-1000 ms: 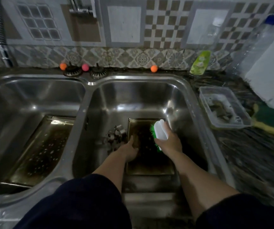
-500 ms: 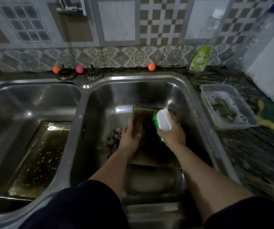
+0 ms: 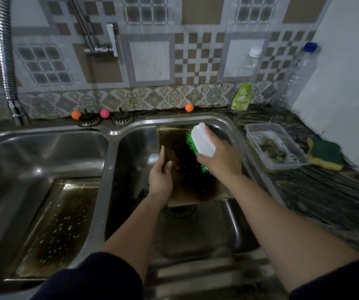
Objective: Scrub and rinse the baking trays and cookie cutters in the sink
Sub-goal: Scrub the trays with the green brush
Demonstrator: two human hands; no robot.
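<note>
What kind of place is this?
Most likely a home kitchen: a double-bowl steel sink set against a tiled wall, green dish soap and a sponge on the counter.

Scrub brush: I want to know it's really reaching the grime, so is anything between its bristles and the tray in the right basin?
Nothing visible. The right hand grips the scrub brush, bristles directly on the tray; the left hand holds the tray's left edge.

Drain [image 3: 181, 210] clear (seemingly) below tilted tray [image 3: 187, 169].
</note>
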